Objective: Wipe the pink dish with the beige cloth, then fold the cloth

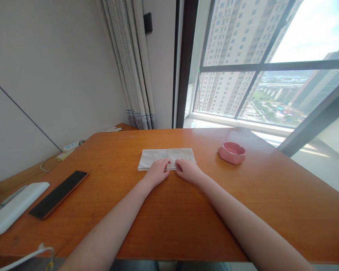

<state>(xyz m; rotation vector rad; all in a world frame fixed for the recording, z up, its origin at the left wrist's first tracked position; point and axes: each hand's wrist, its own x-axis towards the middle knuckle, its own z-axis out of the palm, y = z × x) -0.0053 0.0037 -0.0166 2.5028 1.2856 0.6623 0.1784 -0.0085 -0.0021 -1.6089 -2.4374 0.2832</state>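
Observation:
A folded white cloth (169,153) lies flat on the wooden table, its long sides running left to right. My left hand (158,170) rests at the near edge of the cloth, left of the middle, with fingers curled onto that edge. Close beside it, my right hand (188,169) holds the same near edge right of the middle, its thumb and fingers drawn together. A small gap separates the two hands. Both sets of fingertips are partly hidden by the hands themselves.
A pink ashtray (232,153) stands right of the cloth. At the left lie a dark phone-like slab (59,194) and a white device (18,207). A white cable (28,256) crosses the near left corner of the table (169,226). Beyond are a curtain (132,64) and windows.

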